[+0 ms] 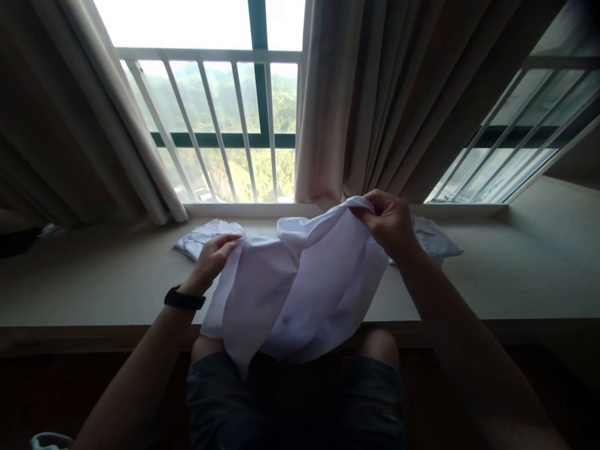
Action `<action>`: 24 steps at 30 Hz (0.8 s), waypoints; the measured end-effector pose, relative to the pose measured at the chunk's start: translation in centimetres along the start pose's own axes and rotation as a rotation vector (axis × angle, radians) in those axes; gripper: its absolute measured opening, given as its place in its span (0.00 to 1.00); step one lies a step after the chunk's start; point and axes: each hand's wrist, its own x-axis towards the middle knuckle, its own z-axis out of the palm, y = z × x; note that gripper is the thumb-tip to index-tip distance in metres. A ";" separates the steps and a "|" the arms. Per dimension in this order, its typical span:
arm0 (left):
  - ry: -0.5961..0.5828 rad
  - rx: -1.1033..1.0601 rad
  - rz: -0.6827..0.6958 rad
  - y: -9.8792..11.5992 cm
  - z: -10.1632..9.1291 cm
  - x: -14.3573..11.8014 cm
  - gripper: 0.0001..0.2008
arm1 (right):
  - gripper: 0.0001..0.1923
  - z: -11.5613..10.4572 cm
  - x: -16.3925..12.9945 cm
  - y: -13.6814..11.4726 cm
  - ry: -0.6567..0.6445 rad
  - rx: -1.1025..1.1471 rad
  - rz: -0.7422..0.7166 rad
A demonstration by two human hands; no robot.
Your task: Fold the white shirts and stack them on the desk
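A white shirt [300, 287] hangs between my two hands over the front edge of a window ledge [94, 287] and down toward my lap. My left hand [213, 257], with a black band on its wrist, grips the shirt's left edge. My right hand [387, 220] is raised a little higher and pinches the top edge of the cloth near the curtain. The lower part of the shirt drapes over my knees.
A folded white garment [204, 237] lies on the ledge behind my left hand, and another white garment [434, 237] lies behind my right hand. Beige curtains [375, 100] hang at the centre and left. Barred windows [220, 125] stand behind the ledge.
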 end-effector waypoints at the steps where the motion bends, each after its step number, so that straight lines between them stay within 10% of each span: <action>1: -0.036 0.008 0.016 0.2 0.6 -0.3 0.14 | 0.18 0.5 0.0 -0.4 -0.044 0.035 -0.023; 6: -0.226 -0.055 0.103 2.6 3.4 -0.4 0.24 | 0.21 3.4 -0.1 -2.1 -0.261 0.309 -0.043; 10: -0.232 0.101 0.445 6.0 4.7 0.6 0.37 | 0.22 5.0 -0.4 -2.8 -0.429 0.595 0.062; 14: -0.497 -0.012 0.526 8.9 5.7 0.8 0.47 | 0.22 5.9 -0.7 -2.7 -0.508 0.742 0.161; 20: -0.646 -0.033 0.412 9.4 6.9 0.8 0.33 | 0.24 6.2 -0.9 -1.5 -0.584 0.706 0.237; 24: -0.447 -0.002 0.301 8.2 7.5 1.2 0.11 | 0.18 6.1 -2.8 -1.9 -0.368 0.443 0.186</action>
